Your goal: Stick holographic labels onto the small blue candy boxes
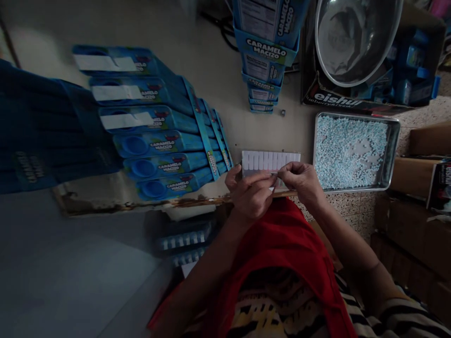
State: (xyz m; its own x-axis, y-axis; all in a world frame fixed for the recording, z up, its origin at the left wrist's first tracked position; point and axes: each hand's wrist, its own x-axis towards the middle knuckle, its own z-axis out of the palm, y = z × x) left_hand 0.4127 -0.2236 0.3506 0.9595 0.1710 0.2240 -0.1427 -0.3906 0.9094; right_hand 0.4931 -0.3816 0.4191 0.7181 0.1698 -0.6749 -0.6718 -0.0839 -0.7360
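Note:
A sheet of white strip labels lies at the table's front edge. My left hand is closed on the sheet's lower left part, with its fingers over the front. My right hand pinches at the sheet's lower edge, its fingertips close to those of my left hand. A label edge seems to be between the right fingertips, but it is too small to make out. To the left stand rows of blue candy boxes marked Caramelo Macizo. White labels cover the round recesses on three of the front ones.
A metal tray of small pale-blue pellets stands at right. Behind it, a steel bowl rests on a carton with blue containers. More blue boxes stack up at the back. Cardboard boxes fill the right side.

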